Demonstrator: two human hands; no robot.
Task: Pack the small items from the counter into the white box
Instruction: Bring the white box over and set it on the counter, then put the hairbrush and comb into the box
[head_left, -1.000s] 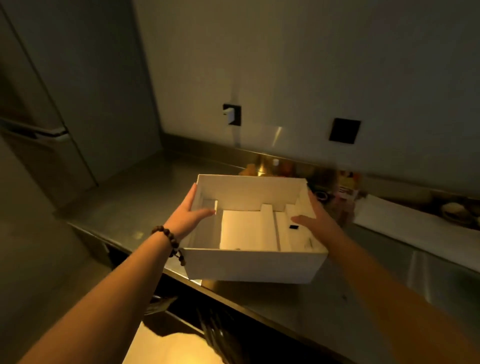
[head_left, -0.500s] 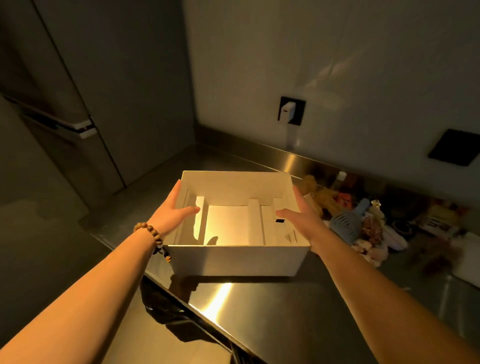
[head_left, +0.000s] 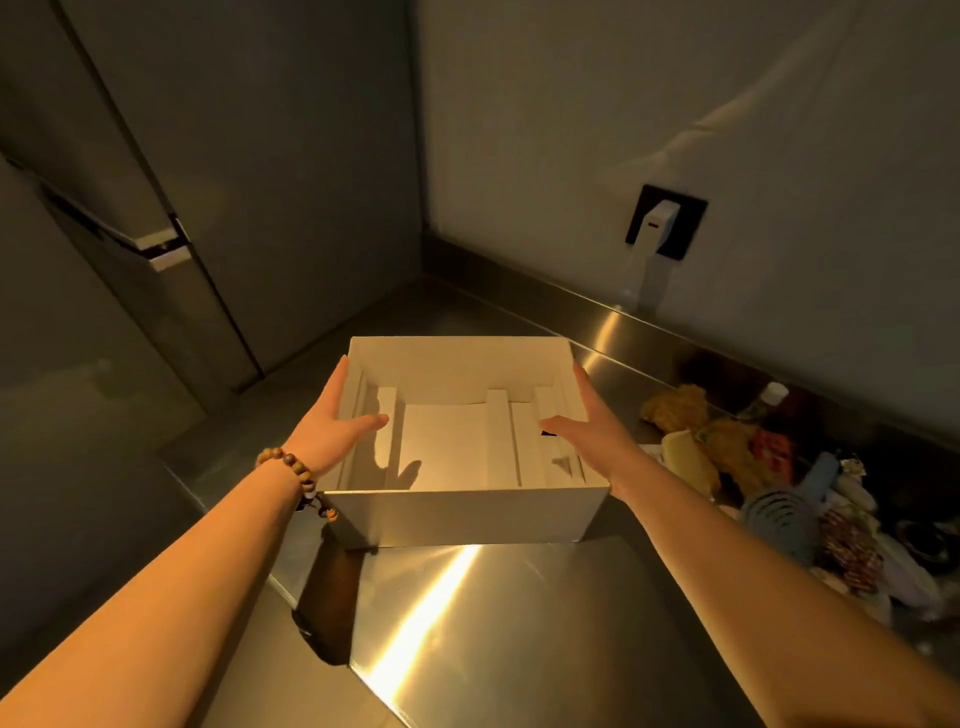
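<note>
Now my fingers are on the box from both sides. My left hand lies flat against the outside of its left wall, fingers stretched forward along it, while the thumb hooks over the rim and points into the box. My right hand mirrors it on the right wall, fingers straight along the outside and thumb inside over the rim. Both hands are spread open and pressed to the card, so the box is clamped between my palms rather than gripped in closed fists. A beaded bracelet sits on my left wrist, just beside the near left corner of the box.

The box is white, open at the top, and holds nothing loose; only white card dividers stand inside, splitting it into a wide middle bay and narrow side slots. A small dark mark shows near my right thumb. Its base is down at the counter, near the front edge, though I cannot tell whether it fully rests there.

To the right of the box, along the back of the steel counter, lies a heap of small items: brownish plush pieces, a blue ribbed thing, some patterned bits, too dim to tell apart clearly. On the wall above them a white plug sits in a dark socket. A tall grey fridge stands to the left.
</note>
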